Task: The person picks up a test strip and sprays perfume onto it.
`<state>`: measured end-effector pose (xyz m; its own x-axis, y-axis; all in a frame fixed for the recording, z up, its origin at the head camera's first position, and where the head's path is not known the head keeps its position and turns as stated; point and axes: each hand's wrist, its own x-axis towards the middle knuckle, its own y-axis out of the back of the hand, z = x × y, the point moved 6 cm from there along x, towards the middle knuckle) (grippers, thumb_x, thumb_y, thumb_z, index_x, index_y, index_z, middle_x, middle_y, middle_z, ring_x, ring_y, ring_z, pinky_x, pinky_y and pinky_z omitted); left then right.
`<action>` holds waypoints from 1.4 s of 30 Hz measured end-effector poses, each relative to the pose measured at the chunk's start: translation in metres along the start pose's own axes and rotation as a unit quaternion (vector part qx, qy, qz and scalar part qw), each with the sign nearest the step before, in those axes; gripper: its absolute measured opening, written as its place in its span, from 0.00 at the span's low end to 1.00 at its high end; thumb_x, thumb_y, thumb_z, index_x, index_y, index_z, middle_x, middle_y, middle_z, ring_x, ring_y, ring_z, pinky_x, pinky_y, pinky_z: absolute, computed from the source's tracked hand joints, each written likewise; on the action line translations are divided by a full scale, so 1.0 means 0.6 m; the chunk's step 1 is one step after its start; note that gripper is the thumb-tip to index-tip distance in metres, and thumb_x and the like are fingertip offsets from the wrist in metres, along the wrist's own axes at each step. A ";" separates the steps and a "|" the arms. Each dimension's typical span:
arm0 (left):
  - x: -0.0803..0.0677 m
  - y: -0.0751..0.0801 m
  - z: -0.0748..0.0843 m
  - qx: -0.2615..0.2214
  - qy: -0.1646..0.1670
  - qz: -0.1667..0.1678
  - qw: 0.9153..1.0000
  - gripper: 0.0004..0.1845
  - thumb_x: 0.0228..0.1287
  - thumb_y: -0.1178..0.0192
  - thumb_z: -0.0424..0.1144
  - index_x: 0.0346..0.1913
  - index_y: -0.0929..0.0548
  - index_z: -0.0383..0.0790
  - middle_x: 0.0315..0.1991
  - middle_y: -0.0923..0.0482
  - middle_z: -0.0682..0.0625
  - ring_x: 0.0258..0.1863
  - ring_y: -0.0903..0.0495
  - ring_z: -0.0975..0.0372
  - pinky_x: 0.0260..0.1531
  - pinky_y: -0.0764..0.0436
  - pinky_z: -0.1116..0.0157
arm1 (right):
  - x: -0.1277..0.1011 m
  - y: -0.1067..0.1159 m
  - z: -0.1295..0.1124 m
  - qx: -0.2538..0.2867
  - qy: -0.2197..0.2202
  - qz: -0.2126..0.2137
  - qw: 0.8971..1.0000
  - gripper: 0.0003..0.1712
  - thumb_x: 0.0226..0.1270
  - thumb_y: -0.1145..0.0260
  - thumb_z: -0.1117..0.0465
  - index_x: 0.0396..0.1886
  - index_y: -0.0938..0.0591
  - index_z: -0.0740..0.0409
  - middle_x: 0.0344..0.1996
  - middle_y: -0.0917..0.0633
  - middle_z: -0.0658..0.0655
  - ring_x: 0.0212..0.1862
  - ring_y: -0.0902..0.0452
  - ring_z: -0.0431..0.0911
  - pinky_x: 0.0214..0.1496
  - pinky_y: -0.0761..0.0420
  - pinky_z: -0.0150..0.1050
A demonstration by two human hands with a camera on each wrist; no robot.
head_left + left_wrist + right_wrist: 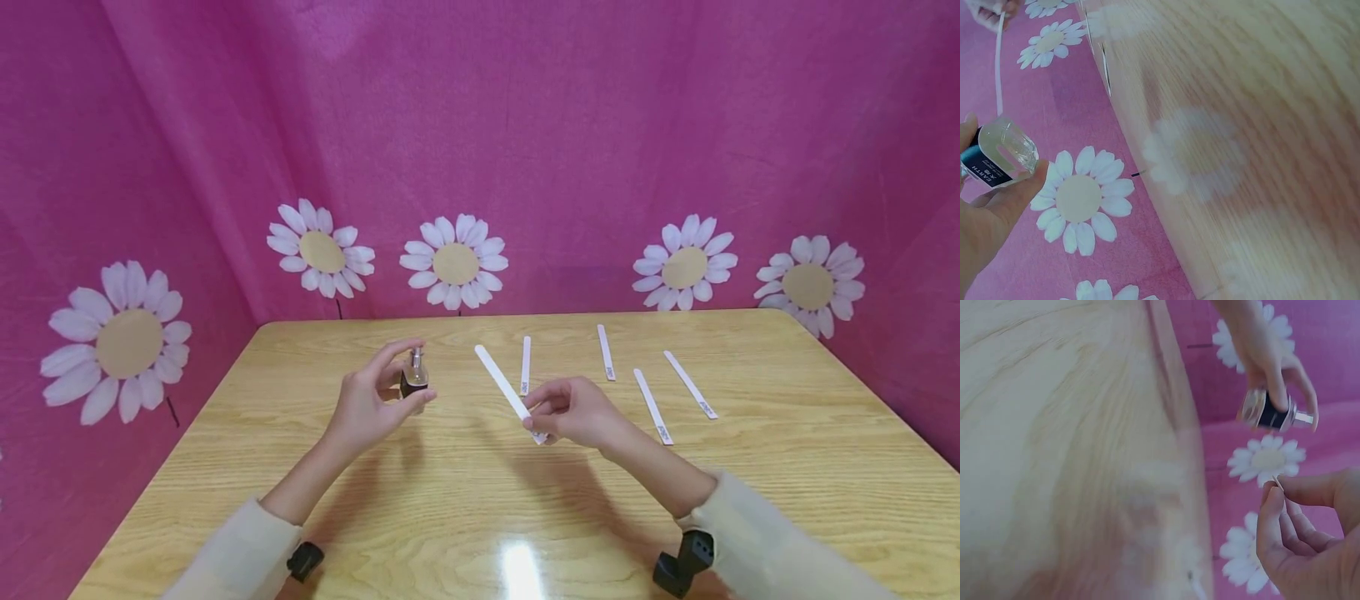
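While the wide wooden table (750,467) with its light oak grain carries most of the scene, the work itself happens above it, in the air between the two hands. Behind the table hangs a pink cloth backdrop (525,125) with white paper daisies (454,263). Four long white paper test strips (652,406) lie flat on the table, to the right of the hands and apart from each other.

The left hand (367,404) is curled around a small clear glass perfume bottle with a dark label and a silver spray head (414,377); the thumb supports it from below and the index finger bends over the top. The right hand (573,412) pinches one more long white paper strip (504,387) at its near end, and the free end points up and left, close to the bottle but not touching it.

To do this step well, I judge that the nozzle should face the free end of the strip, with a small gap kept. The strip should be held firm and still, with the fingers away from the part that gets wet. One short, straight press seems enough.

Which direction the nozzle opening faces cannot be read in any view. Both wrist views are blurred, the label text is too small to read, and the print on the strips is unclear too.
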<state>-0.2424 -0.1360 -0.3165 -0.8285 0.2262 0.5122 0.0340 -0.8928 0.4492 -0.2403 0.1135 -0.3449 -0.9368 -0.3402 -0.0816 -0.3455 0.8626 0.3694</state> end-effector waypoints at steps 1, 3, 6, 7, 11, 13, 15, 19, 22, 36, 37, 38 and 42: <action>-0.001 0.000 0.000 -0.001 -0.004 -0.001 1.000 0.34 0.51 0.28 0.30 0.62 0.26 0.49 0.42 0.13 0.40 0.42 0.13 0.52 0.36 0.12 0.63 | 0.000 0.005 0.009 0.006 -0.009 0.001 1.000 0.16 0.58 0.32 0.69 0.45 0.20 0.74 0.26 0.13 0.52 0.27 0.19 0.36 0.36 0.12 0.40; -0.002 0.001 0.000 -0.001 -0.011 -0.003 1.000 0.34 0.51 0.28 0.30 0.62 0.26 0.49 0.42 0.13 0.40 0.43 0.13 0.52 0.36 0.12 0.64 | -0.002 0.016 0.028 0.022 -0.033 0.006 0.999 0.18 0.58 0.32 0.68 0.47 0.21 0.74 0.25 0.14 0.49 0.28 0.19 0.37 0.37 0.12 0.40; -0.003 0.002 0.002 0.001 -0.018 -0.008 1.000 0.34 0.51 0.28 0.31 0.62 0.27 0.49 0.43 0.13 0.40 0.43 0.13 0.52 0.37 0.12 0.63 | -0.006 0.033 0.054 0.042 -0.063 0.015 0.997 0.21 0.58 0.32 0.67 0.50 0.22 0.74 0.24 0.15 0.46 0.29 0.18 0.37 0.40 0.12 0.40; -0.003 0.003 0.003 0.003 -0.019 -0.010 1.000 0.34 0.51 0.28 0.31 0.62 0.27 0.49 0.43 0.13 0.40 0.43 0.13 0.52 0.37 0.12 0.62 | -0.007 0.040 0.062 0.043 -0.071 0.021 0.996 0.22 0.58 0.32 0.67 0.50 0.23 0.74 0.23 0.15 0.45 0.29 0.18 0.37 0.40 0.13 0.39; -0.004 0.004 0.005 0.008 -0.021 -0.014 1.000 0.33 0.52 0.29 0.32 0.63 0.27 0.49 0.44 0.14 0.39 0.45 0.13 0.51 0.38 0.12 0.59 | -0.008 0.062 0.089 0.036 -0.092 0.042 0.994 0.23 0.59 0.32 0.66 0.51 0.23 0.75 0.24 0.14 0.46 0.31 0.18 0.37 0.39 0.13 0.37; -0.004 0.004 0.005 0.008 -0.023 -0.014 1.000 0.33 0.52 0.29 0.31 0.63 0.27 0.48 0.45 0.14 0.38 0.46 0.14 0.51 0.39 0.12 0.60 | -0.007 0.071 0.102 0.029 -0.100 0.054 0.993 0.23 0.59 0.32 0.66 0.51 0.23 0.75 0.25 0.14 0.46 0.31 0.19 0.36 0.38 0.13 0.35; -0.004 0.004 0.006 0.008 -0.027 -0.014 0.999 0.34 0.52 0.29 0.31 0.63 0.27 0.47 0.45 0.14 0.38 0.46 0.14 0.51 0.39 0.13 0.61 | -0.006 0.080 0.114 0.027 -0.104 0.065 0.992 0.23 0.59 0.32 0.66 0.51 0.24 0.77 0.26 0.13 0.47 0.30 0.19 0.35 0.37 0.13 0.34; -0.005 0.003 0.009 0.014 -0.035 -0.016 0.999 0.34 0.52 0.28 0.31 0.63 0.27 0.48 0.45 0.14 0.40 0.47 0.14 0.53 0.39 0.13 0.62 | -0.004 0.096 0.133 0.033 -0.111 0.086 0.989 0.24 0.58 0.32 0.68 0.51 0.25 0.81 0.25 0.14 0.48 0.28 0.19 0.35 0.35 0.13 0.32; -0.005 0.002 0.011 0.014 -0.037 -0.015 0.999 0.34 0.52 0.28 0.32 0.63 0.27 0.49 0.44 0.13 0.40 0.48 0.14 0.53 0.39 0.13 0.62 | -0.003 0.103 0.141 0.040 -0.118 0.093 0.988 0.25 0.59 0.33 0.69 0.52 0.26 0.83 0.23 0.16 0.48 0.26 0.19 0.34 0.33 0.14 0.31; -0.006 0.006 0.011 0.034 -0.037 -0.021 0.999 0.33 0.53 0.29 0.32 0.63 0.27 0.47 0.44 0.14 0.40 0.45 0.13 0.52 0.37 0.12 0.63 | -0.007 0.123 0.128 -0.110 -0.085 0.125 0.982 0.17 0.60 0.31 0.60 0.38 0.16 0.73 0.21 0.12 0.56 0.21 0.17 0.38 0.26 0.14 0.35; -0.006 0.007 0.010 0.035 -0.036 -0.019 0.999 0.33 0.53 0.29 0.33 0.63 0.27 0.47 0.44 0.14 0.40 0.45 0.13 0.53 0.37 0.12 0.63 | -0.007 0.123 0.126 -0.119 -0.082 0.128 0.981 0.16 0.60 0.32 0.60 0.37 0.16 0.72 0.21 0.12 0.56 0.21 0.17 0.38 0.25 0.15 0.35; -0.006 0.007 0.009 0.036 -0.035 -0.019 0.999 0.33 0.53 0.29 0.33 0.63 0.27 0.48 0.44 0.14 0.40 0.45 0.13 0.53 0.37 0.12 0.63 | -0.007 0.123 0.123 -0.128 -0.076 0.129 0.980 0.16 0.61 0.32 0.60 0.37 0.16 0.72 0.21 0.12 0.57 0.21 0.17 0.38 0.25 0.15 0.36; -0.008 0.009 0.005 0.036 -0.035 -0.013 0.999 0.33 0.52 0.29 0.32 0.63 0.27 0.49 0.44 0.13 0.40 0.44 0.13 0.53 0.37 0.12 0.62 | -0.005 0.120 0.114 -0.204 -0.062 0.143 0.966 0.14 0.60 0.31 0.58 0.35 0.14 0.68 0.23 0.12 0.58 0.22 0.20 0.37 0.26 0.17 0.33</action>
<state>-0.2366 -0.1406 -0.3140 -0.7888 0.2779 0.5482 0.0544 -0.8568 0.5127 -0.2662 0.2023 -0.3814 -0.9990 -0.0394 -0.0230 -0.0438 0.6866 0.7257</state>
